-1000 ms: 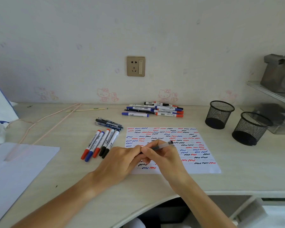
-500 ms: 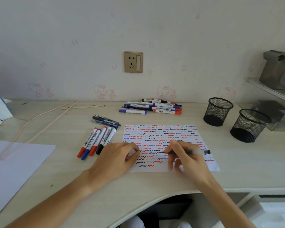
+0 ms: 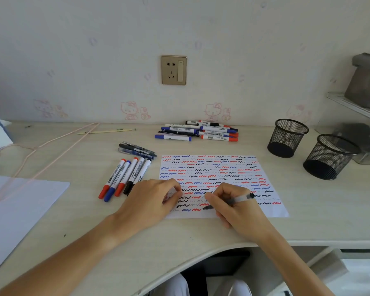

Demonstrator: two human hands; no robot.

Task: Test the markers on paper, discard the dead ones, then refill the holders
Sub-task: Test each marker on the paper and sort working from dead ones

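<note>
Right hand (image 3: 237,207) is gripping a clear-barrelled black pen (image 3: 229,201), tip on the squiggle-covered white paper (image 3: 271,207); left hand (image 3: 150,201), fingers curled, is pressing the sheet. Testing underway; next, judging the mark's strength.

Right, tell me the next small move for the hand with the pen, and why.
Probably draw a short squiggle in the bare patch near the sheet's front edge. The right hand holds the pen in a writing grip, its dark tip down at the paper just beside the last red mark, while the left hand rests on the sheet's left edge. Both mesh holders look empty.
</note>
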